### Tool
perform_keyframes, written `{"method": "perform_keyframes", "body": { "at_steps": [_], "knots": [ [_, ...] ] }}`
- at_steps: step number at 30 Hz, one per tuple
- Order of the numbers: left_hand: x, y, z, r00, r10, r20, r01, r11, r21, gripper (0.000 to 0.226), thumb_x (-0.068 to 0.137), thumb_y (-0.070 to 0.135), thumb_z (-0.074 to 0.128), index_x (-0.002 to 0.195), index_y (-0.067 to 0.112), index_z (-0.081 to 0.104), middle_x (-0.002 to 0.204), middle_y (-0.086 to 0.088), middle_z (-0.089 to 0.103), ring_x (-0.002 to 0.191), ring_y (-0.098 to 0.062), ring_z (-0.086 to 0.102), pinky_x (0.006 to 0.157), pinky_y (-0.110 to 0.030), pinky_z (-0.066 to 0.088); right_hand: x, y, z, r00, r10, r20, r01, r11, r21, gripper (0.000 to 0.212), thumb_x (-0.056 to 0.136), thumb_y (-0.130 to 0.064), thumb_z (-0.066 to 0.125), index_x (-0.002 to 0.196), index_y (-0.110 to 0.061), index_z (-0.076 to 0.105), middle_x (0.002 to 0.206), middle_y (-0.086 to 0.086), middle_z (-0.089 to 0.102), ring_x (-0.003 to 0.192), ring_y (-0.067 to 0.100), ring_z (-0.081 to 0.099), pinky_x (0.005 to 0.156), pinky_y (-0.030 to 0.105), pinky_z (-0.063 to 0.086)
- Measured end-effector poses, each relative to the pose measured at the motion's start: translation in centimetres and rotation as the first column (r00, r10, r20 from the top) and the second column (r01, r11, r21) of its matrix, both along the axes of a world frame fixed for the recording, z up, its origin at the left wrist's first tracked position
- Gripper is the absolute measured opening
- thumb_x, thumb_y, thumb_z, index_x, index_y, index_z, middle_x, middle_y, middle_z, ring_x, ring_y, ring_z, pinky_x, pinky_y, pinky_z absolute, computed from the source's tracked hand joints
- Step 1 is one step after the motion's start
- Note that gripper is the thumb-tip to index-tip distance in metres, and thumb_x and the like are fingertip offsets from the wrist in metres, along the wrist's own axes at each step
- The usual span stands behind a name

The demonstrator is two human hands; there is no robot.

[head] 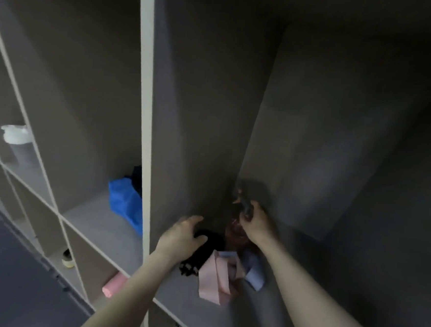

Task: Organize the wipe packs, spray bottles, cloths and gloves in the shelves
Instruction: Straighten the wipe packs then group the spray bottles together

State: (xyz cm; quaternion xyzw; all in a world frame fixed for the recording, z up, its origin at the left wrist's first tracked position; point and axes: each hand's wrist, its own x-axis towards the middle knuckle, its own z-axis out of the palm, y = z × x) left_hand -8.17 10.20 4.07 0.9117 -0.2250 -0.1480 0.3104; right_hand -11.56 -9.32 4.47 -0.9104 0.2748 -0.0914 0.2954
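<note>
Both my arms reach into a dim shelf compartment. My left hand [182,233] grips a black bundle [204,252], probably gloves or cloth, lying on the shelf board [288,309]. My right hand [256,226] holds the top of a dark reddish spray bottle [236,228] standing at the back corner. In front of them lie a pink pack [216,278] and a pale blue pack [254,272], partly overlapping.
A white upright panel [146,122] separates this compartment from the left one, which holds a blue pack [125,203] with something dark behind it. Further left are a white lidded tub [16,134], a pink roll [114,285] and a small jar [68,259] on lower shelves.
</note>
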Motion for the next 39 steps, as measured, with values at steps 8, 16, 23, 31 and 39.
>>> {"method": "perform_keyframes", "body": {
  "at_steps": [8, 16, 23, 31, 39],
  "knots": [
    [5.5, -2.7, -1.4, 0.987, -0.069, -0.145, 0.042, 0.981, -0.187, 0.061, 0.085, 0.031, 0.065, 0.141, 0.023, 0.042, 0.139, -0.003, 0.049, 0.124, -0.018, 0.052, 0.105, -0.031, 0.042, 4.9, -2.6, -1.9, 0.972, -0.038, -0.231, -0.006, 0.983, -0.185, 0.058, 0.091, -0.027, 0.052, 0.144, -0.014, 0.031, 0.139, 0.013, 0.049, 0.127, 0.030, 0.048, 0.102, 0.034, 0.040],
    [5.4, -3.1, -3.0, 0.973, -0.141, -0.182, 0.102, 0.973, -0.207, 0.056, 0.089, 0.031, 0.059, 0.142, 0.026, 0.040, 0.141, 0.002, 0.045, 0.122, -0.011, 0.051, 0.103, -0.022, 0.041, 6.9, -2.9, -3.9, 0.962, -0.221, -0.161, 0.209, 0.974, -0.089, 0.030, 0.098, -0.022, 0.046, 0.121, -0.006, 0.053, 0.128, 0.015, 0.059, 0.114, 0.031, 0.057, 0.073, 0.026, 0.043],
    [4.8, -4.6, -3.2, 0.968, -0.197, -0.152, 0.172, 0.971, -0.165, 0.057, 0.088, 0.028, 0.059, 0.142, 0.026, 0.040, 0.142, 0.000, 0.044, 0.129, -0.017, 0.046, 0.106, -0.028, 0.039, 5.3, -1.5, -4.1, 0.940, -0.331, -0.078, 0.329, 0.943, -0.042, 0.026, 0.092, -0.025, 0.049, 0.111, -0.010, 0.059, 0.119, 0.018, 0.063, 0.113, 0.034, 0.059, 0.087, 0.036, 0.046],
    [3.4, -6.9, -2.8, 0.981, -0.189, -0.050, 0.181, 0.974, -0.135, 0.087, 0.073, 0.051, 0.071, 0.144, 0.020, 0.030, 0.135, -0.005, 0.045, 0.125, -0.026, 0.048, 0.093, -0.031, 0.044, 1.2, 1.7, -0.1, 0.920, -0.296, 0.257, 0.321, 0.945, -0.060, 0.013, 0.084, -0.030, 0.059, 0.088, -0.018, 0.054, 0.086, 0.014, 0.069, 0.088, 0.036, 0.063, 0.063, 0.034, 0.042],
    [0.1, -7.0, -2.3, 0.936, -0.347, 0.061, 0.352, 0.910, -0.218, 0.084, 0.063, 0.051, 0.069, 0.138, 0.037, 0.034, 0.122, 0.006, 0.049, 0.114, -0.019, 0.056, 0.081, -0.036, 0.049, -5.3, 5.2, 2.2, 0.831, -0.358, 0.426, 0.387, 0.922, 0.020, 0.018, 0.073, -0.038, 0.063, 0.085, -0.024, 0.062, 0.086, -0.008, 0.057, 0.080, 0.015, 0.059, 0.064, 0.029, 0.046]
  ]
}}
